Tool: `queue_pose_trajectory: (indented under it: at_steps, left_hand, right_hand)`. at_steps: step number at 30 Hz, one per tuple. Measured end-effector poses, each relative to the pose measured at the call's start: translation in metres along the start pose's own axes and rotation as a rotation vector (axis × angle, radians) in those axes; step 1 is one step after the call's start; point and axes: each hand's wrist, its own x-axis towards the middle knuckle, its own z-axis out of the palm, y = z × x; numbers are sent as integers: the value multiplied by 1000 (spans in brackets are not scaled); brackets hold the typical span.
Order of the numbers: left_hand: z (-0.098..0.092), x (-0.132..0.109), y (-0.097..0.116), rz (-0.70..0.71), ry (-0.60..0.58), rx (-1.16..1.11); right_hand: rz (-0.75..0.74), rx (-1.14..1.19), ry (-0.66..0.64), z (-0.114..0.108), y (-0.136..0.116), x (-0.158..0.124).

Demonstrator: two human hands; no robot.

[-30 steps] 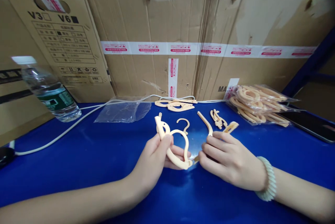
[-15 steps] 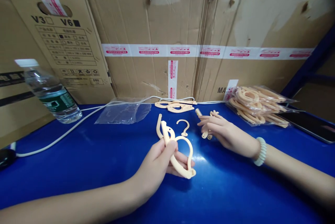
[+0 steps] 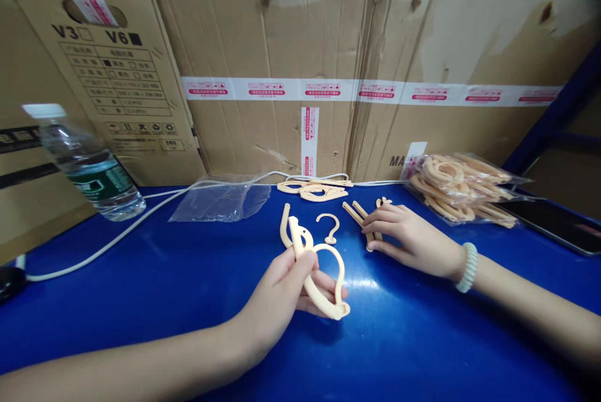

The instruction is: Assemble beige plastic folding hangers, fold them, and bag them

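Observation:
My left hand (image 3: 286, 283) is closed around a cream plastic folding hanger piece (image 3: 317, 289), its thumb pressed on top near the ring-shaped part. A curved loop of that piece stands out to the right over the fingers. Beyond this hand a curved hanger arm (image 3: 284, 226) lies on the table, partly covered. A loose hanger hook (image 3: 334, 226) lies between the two hands. My right hand (image 3: 404, 236) has its fingers curled over slim cream hanger arms (image 3: 355, 214) on the table; their middle is hidden under the fingers. Another small cream piece (image 3: 382, 201) shows just behind that hand.
Folded hangers (image 3: 322, 190) lie by the cardboard wall (image 3: 263, 139), near a white cable (image 3: 107, 255) and a clear plastic bag (image 3: 220, 203). Bagged hangers (image 3: 451, 186) and a dark flat device (image 3: 558, 223) are at right. A water bottle (image 3: 96, 170) leans at left on the blue table (image 3: 141, 302).
Under my right hand, the slim arms have shifted: two parallel ends now point up-left where one raised end showed before. My left hand keeps its hold almost unmoved.

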Motion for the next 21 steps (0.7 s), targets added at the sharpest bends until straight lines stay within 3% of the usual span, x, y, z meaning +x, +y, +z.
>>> queue_pose_trajectory:
  at_steps: [16,21]
  left_hand:
    - [0,0,2,-39,20,11]
    - [-2,0,6,-27,-4,44]
  right_hand:
    - [132,61,0,11,4,-3]
    - [111,3,90,9,-10,-2]
